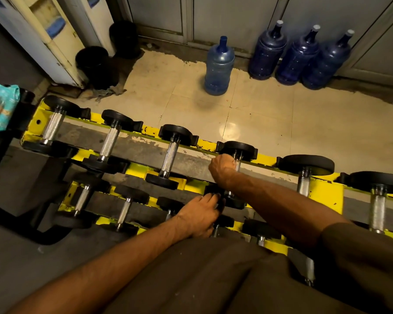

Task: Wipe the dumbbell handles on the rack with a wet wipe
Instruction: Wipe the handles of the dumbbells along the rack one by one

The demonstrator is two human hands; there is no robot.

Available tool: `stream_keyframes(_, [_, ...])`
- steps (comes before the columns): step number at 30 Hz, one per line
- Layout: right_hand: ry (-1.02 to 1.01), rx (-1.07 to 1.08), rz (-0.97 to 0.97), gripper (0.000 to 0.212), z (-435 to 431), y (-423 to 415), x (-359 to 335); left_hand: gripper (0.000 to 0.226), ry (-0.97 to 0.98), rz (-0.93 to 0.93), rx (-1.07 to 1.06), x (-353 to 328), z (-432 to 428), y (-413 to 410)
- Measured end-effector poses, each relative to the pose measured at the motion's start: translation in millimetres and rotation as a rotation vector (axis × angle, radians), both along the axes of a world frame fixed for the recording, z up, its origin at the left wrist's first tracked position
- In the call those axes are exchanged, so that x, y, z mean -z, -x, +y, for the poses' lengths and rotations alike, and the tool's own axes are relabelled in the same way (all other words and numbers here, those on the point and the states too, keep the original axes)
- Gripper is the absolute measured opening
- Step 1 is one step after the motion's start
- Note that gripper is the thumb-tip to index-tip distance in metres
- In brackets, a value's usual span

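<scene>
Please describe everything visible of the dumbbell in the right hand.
The dumbbell has two round black heads, rubber by the look, and a knurled silvery handle. It lies across the upper tier of the yellow rack, fourth from the left. The right hand grips the handle, hiding most of it; the left hand lies at its near head.

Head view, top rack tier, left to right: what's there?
Wipes pack → first dumbbell → second dumbbell → third dumbbell → right hand on fourth dumbbell → fifth dumbbell → sixth dumbbell.
</scene>
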State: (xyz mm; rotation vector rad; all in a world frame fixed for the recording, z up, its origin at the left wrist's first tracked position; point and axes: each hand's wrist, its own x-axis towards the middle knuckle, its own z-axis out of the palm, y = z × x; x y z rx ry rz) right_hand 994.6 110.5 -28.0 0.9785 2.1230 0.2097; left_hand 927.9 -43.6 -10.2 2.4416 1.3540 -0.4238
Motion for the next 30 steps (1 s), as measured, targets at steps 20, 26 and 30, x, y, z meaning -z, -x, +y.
stream_keyframes(20, [0.138,-0.201,0.504,0.021,-7,-67,-26,0.086,0.043,-0.006,-0.023,-2,1,-2])
stream_keyframes(26, [0.037,0.551,1.235,0.014,-22,-104,-2,0.088,0.061,0.012,-0.027,-1,-1,-3])
stream_keyframes(30, [0.143,1.454,1.556,0.007,-12,-105,28,0.09,0.082,0.004,-0.022,-4,1,-5])
